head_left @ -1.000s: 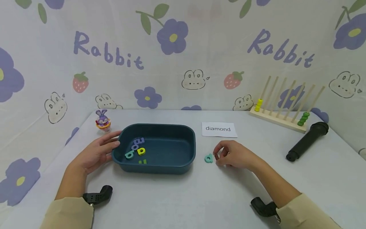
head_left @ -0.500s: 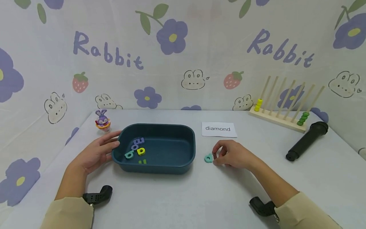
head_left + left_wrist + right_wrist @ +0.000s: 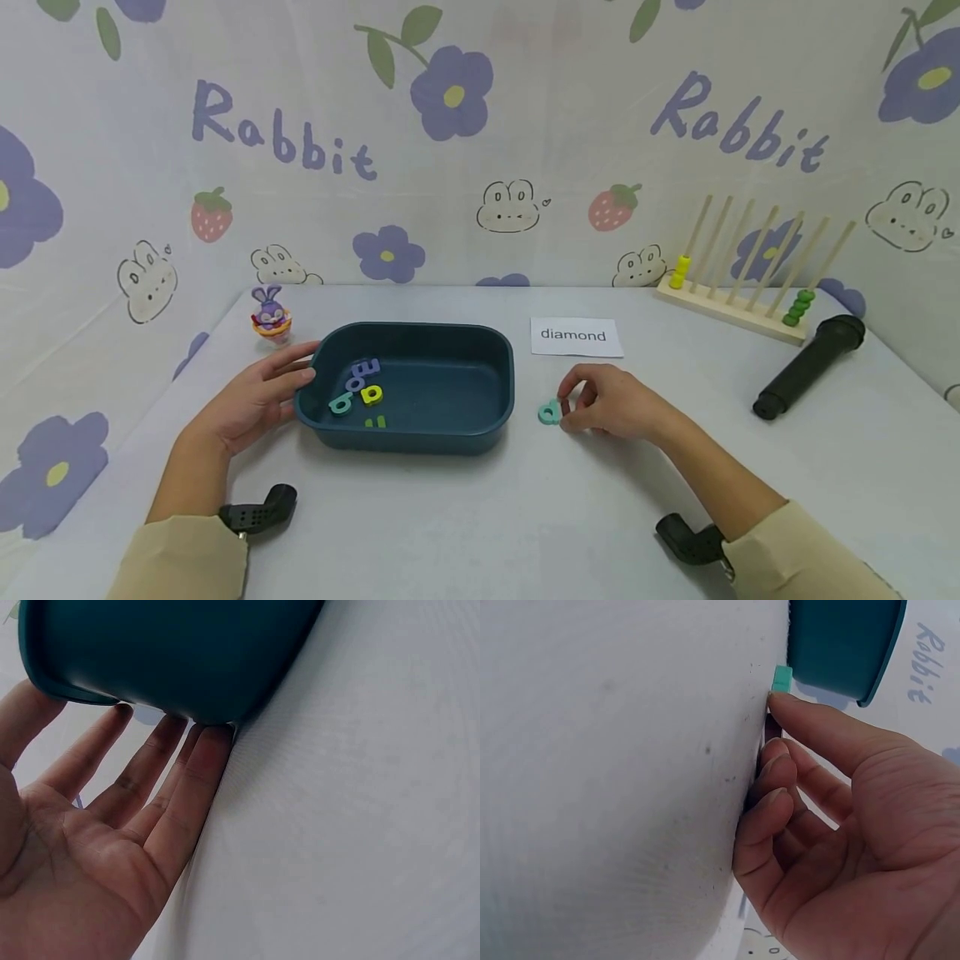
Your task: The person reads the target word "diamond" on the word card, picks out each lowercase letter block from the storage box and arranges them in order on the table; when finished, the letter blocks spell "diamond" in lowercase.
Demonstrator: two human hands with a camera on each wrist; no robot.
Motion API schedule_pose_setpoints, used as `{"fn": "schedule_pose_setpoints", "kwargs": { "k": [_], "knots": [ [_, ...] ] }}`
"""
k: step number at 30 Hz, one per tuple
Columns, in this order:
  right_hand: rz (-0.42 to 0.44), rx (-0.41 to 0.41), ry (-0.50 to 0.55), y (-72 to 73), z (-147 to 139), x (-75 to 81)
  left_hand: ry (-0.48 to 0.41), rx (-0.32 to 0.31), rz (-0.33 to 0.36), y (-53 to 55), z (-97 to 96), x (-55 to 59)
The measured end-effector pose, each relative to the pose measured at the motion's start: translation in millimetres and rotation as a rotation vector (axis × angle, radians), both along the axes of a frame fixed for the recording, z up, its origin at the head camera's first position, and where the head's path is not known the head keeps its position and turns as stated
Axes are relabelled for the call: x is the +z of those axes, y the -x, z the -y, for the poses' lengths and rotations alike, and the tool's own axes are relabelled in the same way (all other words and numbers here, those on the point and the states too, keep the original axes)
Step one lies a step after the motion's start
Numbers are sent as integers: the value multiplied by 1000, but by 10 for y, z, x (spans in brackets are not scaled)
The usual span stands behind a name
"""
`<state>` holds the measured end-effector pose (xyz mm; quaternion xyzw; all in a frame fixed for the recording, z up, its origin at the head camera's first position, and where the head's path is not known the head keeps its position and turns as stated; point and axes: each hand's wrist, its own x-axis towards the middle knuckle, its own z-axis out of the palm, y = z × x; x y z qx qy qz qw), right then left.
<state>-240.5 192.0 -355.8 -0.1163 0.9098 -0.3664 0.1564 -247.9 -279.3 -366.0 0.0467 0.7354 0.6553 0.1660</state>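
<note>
Head view: the right hand's [image 3: 611, 402] fingertips are covering one edge of a small turquoise letter [image 3: 549, 413], so its full outline is being partly lost. Farther left of that hand, a bright green letter [image 3: 376, 422] is showing only its top, the near wall of a dark teal, rounded rectangular tub [image 3: 420, 443] hiding the rest. Both beige sleeves [image 3: 810, 550] are running off the bottom edge. From the right wrist, only the small turquoise letter's thin side is showing, and shadow is making the forefinger's contact hard to see.

The small turquoise letter is lying on the white table [image 3: 450, 533] just left of the right thumb, showing a rounded bowl with a hole. A white paper card [image 3: 576, 337] printed "diamond" is lying beyond the right hand.

The right hand is curling its fingers, thumb and forefinger pinching the letter's right edge. The left hand [image 3: 258, 400] is holding its fingers nearly straight and spread apart, their tips touching the tub's end wall.
</note>
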Motion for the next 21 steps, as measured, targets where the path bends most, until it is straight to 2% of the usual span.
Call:
{"fn": "schedule_pose_setpoints", "kwargs": {
  "k": [9, 21],
  "knots": [
    [37, 9, -32, 22, -47, 71, -5, -3, -7, 4, 2, -6],
    [-106, -1, 53, 121, 0, 349, -12, 2, -5, -13, -5, 33]
  ]
}}
